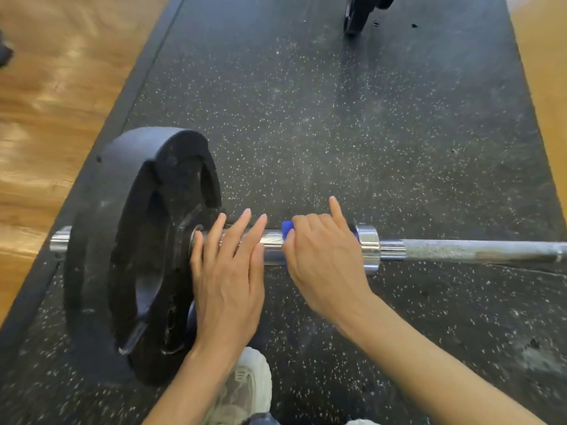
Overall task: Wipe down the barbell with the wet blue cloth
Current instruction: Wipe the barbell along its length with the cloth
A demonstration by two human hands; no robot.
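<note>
Speckled black rubber mat point(337, 118) between wood floor strips. On it, one barbell point(460, 250) carrying one black plate point(138, 240). Two hands on its chrome sleeve: left hand point(228, 271) flat, fingers straight; right hand point(325, 265) curled round one blue cloth point(287, 230). One white shoe point(248, 388) below.

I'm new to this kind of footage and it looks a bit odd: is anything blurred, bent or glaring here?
Head view: the wooden floor at left is smeared by blur; the wide lens bows the mat edges; bright glare streaks the chrome barbell sleeve between the left hand and the right hand holding the blue cloth.
</note>
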